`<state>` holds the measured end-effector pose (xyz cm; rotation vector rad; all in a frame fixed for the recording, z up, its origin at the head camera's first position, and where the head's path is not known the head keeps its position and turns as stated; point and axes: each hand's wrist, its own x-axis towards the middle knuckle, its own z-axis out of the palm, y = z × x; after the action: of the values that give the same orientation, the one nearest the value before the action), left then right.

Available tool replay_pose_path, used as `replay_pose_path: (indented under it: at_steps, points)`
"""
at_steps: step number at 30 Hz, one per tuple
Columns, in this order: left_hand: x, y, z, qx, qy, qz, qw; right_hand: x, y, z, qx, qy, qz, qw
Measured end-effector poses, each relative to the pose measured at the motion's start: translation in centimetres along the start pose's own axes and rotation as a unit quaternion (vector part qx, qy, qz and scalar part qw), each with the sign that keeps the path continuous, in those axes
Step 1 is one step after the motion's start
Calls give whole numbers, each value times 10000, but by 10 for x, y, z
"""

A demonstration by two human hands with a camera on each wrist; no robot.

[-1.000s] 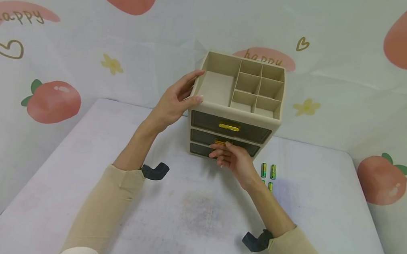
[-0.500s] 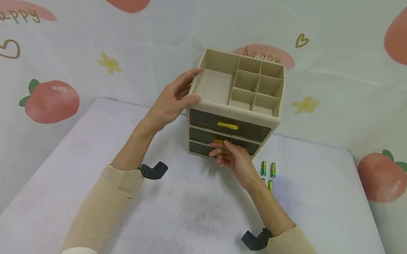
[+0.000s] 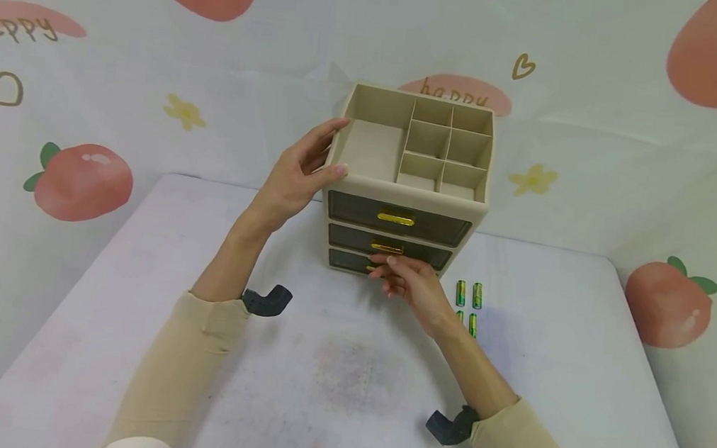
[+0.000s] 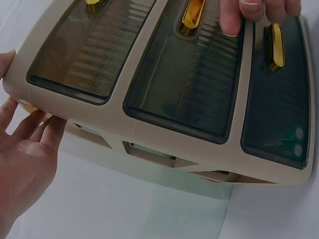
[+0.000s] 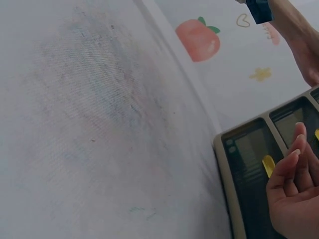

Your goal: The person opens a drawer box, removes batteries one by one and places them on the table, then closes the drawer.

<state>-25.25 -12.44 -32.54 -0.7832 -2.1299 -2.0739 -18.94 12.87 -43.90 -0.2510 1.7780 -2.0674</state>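
Observation:
A beige drawer organizer point(image 3: 402, 193) with three dark drawers and gold handles stands at the back of the table. My left hand point(image 3: 292, 182) grips its upper left edge, thumb at the top rim and fingers along the side. In front of the lower drawers is my right hand point(image 3: 417, 289), fingers loosely bent and holding nothing. From the left wrist, its fingertips point(image 4: 230, 22) appear between the middle handle point(image 4: 193, 15) and the bottom handle point(image 4: 276, 47). All three drawers are closed. Part of the bottom drawer is hidden behind the right hand in the head view.
Several green batteries point(image 3: 477, 295) lie on the table right of the organizer, some partly behind the right forearm. A fruit-patterned cloth point(image 3: 267, 102) hangs behind the white table point(image 3: 293, 389). Open compartments point(image 3: 428, 142) fill the organizer's top.
My right hand has come slightly down from the middle drawer's handle, which shows more fully now. The left hand keeps its hold. The head view has shifted a little.

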Motion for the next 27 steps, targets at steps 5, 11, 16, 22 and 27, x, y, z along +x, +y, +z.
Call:
replay_pose_path:
  at_steps: [5, 11, 16, 22, 27]
  points:
    - [0, -1, 0, -35, 19, -13, 10000, -2, 5, 0, -107, 42, 46, 9999]
    - [0, -1, 1, -92, 27, -13, 10000, -4, 12, 1, -109, 101, 147, 9998]
    - [-3, 7, 3, -76, 5, -19, 10000, -5, 18, 1, -63, 118, 190, 9997]
    - [-4, 10, 5, -72, -5, 8, 10000, -6, 24, 2, 27, 184, 209, 9996]
    - [-2, -1, 2, -110, 15, 103, 9999, -7, 28, 3, 45, 234, 327, 9992]
